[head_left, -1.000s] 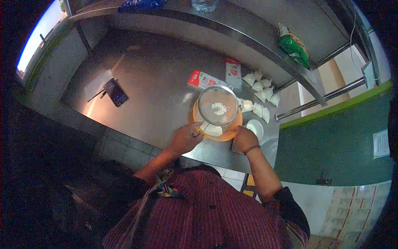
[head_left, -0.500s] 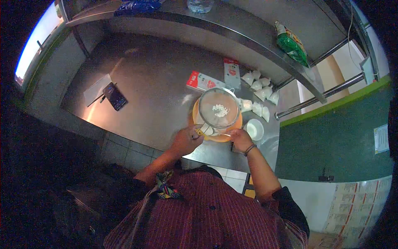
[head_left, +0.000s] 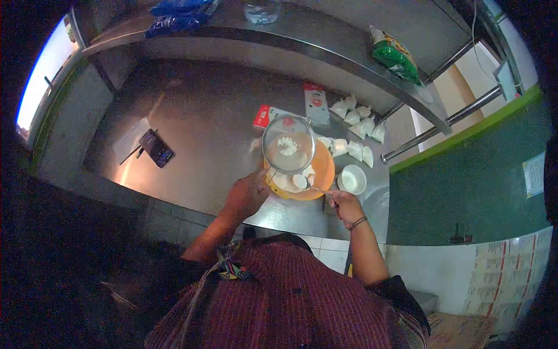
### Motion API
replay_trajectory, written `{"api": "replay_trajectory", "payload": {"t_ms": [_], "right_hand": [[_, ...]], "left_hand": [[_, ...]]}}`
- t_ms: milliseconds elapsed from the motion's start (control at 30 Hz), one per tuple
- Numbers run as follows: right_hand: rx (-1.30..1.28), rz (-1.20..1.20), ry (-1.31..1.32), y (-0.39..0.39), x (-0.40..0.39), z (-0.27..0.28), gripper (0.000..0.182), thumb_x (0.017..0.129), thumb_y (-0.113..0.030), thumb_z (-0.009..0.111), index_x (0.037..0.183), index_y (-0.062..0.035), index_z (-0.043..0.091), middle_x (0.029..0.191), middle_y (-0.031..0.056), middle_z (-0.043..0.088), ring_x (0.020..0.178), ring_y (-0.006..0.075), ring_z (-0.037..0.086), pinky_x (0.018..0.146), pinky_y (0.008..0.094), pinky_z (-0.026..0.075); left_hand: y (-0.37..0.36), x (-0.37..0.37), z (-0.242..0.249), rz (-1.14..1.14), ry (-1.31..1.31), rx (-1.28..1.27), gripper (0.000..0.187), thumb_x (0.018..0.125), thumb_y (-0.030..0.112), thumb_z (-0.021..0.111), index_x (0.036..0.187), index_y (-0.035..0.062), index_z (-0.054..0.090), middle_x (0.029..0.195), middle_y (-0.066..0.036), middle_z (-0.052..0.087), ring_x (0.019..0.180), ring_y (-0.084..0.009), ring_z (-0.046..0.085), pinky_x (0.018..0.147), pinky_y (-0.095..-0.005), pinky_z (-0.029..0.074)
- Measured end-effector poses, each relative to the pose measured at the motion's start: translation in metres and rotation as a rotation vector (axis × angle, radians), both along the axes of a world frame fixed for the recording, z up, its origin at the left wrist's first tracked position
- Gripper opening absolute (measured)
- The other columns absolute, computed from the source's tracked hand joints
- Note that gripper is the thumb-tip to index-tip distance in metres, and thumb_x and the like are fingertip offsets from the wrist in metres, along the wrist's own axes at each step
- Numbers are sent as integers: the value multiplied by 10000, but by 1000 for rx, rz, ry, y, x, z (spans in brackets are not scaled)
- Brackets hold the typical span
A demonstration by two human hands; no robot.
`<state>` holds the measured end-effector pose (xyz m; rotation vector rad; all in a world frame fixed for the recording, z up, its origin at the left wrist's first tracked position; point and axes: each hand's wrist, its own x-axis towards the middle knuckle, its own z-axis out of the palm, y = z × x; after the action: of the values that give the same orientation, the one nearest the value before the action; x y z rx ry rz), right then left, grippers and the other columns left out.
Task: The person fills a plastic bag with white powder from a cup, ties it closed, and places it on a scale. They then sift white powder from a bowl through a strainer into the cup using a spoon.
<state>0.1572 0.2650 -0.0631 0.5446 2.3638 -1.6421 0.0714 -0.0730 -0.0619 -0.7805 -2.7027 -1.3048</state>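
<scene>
My left hand (head_left: 250, 192) is closed round the handle of a round mesh sieve (head_left: 299, 156), holding it over the left and far part of an orange basin (head_left: 327, 167). Small white lumps (head_left: 288, 146) sit in the middle of the mesh. White powder (head_left: 283, 182) shows in the near side of the basin, below the sieve's rim. Between the fingers of my right hand (head_left: 347, 207) is the handle of a spoon (head_left: 315, 188). Its bowl, heaped with white powder, is over the basin's near side. The sieve hides the far left of the basin.
A white bowl (head_left: 352, 180) stands right of the basin. Several knotted bags of white powder (head_left: 364, 127) and red-and-white packets (head_left: 315, 104) lie behind. A phone (head_left: 157, 149) rests on paper at left. A metal shelf (head_left: 314, 46) overhangs the counter's back.
The sieve has moved left relative to the basin, uncovering the basin's right side and more powder. My right hand has shifted slightly right and nearer me with the spoon.
</scene>
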Motion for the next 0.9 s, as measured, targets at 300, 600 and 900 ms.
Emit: {"api": "replay_trajectory", "payload": {"t_ms": [300, 600, 900], "right_hand": [[-280, -208, -80, 2, 11, 44, 235, 1052, -227, 520, 1161, -101, 686, 752, -35, 588, 510, 60, 401, 446, 225, 306], [-372, -419, 1, 12, 12, 55, 253, 1037, -203, 536, 1216, -66, 650, 813, 9, 654, 484, 70, 407, 444, 245, 333], [-406, -590, 187, 76, 62, 50, 350, 1035, -320, 580, 1261, -57, 628, 959, 68, 742, 525, 54, 439, 438, 232, 366]], "left_hand": [[2, 1, 19, 38, -199, -37, 567, 866, 255, 697, 1361, 21, 550, 1118, -250, 688, 955, -433, 683, 851, -501, 553], [28, 5, 25, -95, -216, 1, 544, 859, 229, 715, 1334, 1, 578, 923, -221, 720, 799, -359, 712, 746, -443, 559], [116, 14, 39, -287, -319, 53, 556, 858, 245, 722, 1328, -18, 583, 721, -171, 688, 683, -306, 694, 706, -407, 551]]}}
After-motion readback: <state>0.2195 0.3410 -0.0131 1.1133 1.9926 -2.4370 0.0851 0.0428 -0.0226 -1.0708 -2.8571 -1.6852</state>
